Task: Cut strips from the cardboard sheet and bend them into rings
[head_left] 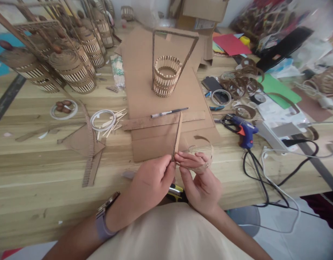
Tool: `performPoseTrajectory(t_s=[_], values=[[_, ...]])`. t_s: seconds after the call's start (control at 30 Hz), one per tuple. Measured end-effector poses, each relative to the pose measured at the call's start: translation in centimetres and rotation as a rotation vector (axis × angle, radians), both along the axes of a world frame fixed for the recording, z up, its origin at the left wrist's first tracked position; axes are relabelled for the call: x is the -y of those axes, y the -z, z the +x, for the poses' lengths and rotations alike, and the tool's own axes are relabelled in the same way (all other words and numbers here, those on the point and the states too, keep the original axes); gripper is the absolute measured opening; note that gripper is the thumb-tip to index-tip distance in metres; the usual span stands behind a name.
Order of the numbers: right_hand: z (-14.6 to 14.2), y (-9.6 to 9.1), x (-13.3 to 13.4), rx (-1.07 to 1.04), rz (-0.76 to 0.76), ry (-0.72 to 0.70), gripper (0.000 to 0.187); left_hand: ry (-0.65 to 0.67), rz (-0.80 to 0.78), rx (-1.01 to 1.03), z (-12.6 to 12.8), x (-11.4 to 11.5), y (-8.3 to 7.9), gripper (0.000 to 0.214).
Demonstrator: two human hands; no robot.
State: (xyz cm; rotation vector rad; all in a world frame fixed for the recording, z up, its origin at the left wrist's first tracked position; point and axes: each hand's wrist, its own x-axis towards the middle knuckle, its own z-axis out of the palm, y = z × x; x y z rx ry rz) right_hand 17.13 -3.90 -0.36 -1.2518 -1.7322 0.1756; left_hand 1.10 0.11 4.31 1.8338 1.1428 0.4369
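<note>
My left hand [151,180] is closed, pinching the near end of a narrow cardboard strip [177,135] that runs away from me over a stack of cardboard sheets [155,90]. My right hand [200,180] is closed on the same strip where it curls into a ring [203,151] round my fingers. The two hands touch at the fingertips. A yellow and black cutter [176,191] lies under my hands at the table's near edge. On the sheets stands a small stick basket [166,76] with a tall cardboard handle [173,39].
Several finished stick lanterns [71,68] stand at the back left. A blue glue gun [245,131] with trailing cables lies to the right, beside cardboard rings [241,85] and coloured paper. A metal tool [169,112], white rings [103,120] and loose sticks lie mid-table.
</note>
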Motion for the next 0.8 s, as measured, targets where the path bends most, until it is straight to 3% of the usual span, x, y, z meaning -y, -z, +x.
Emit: performPoseTrajectory(t_s=[0.13,0.4,0.63,0.8], values=[[-0.1,0.2,0.1,-0.093,-0.024,0.004,0.021,0.034,0.001,0.047,-0.2,0.1,-0.1,0.032],[-0.6,-0.8,-0.2,-0.499,-0.189,0.038,0.016,0.092,-0.049,0.207,-0.6,-0.2,-0.1,0.032],[0.0,-0.4,-0.1,-0.251,-0.027,-0.095,0.020,0.030,-0.068,0.140,-0.5,-0.4,-0.1,0.031],[0.3,-0.2,-0.3,-0.095,0.031,-0.033,0.023,0.030,-0.001,0.125,-0.4,-0.1,-0.2,0.031]])
